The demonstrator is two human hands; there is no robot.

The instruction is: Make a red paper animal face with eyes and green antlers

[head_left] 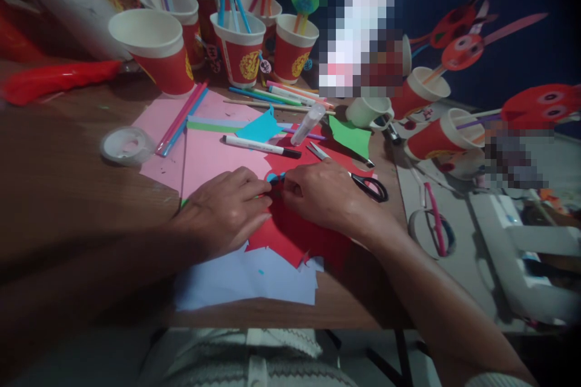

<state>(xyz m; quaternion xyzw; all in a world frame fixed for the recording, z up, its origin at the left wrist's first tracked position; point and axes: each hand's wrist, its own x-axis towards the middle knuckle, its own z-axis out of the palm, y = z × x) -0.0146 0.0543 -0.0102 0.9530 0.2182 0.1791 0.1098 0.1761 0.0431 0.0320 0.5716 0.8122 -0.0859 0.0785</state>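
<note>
Although blue pieces [271, 178] lie between left fingers [255, 189] and right fingers [293, 184], I can't tell their grip.

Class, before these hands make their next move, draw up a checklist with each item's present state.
1. Both hands over the red paper: ok; left hand and right hand are there.
2. Scissors clear of the hands: not ok; the right hand hides their middle.
3. Small blue pieces stuck down: cannot tell; the fingers partly cover them.
4. Tape roll on the table: ok, left of the papers.
5. White marker in view: ok, beyond the hands.
</note>
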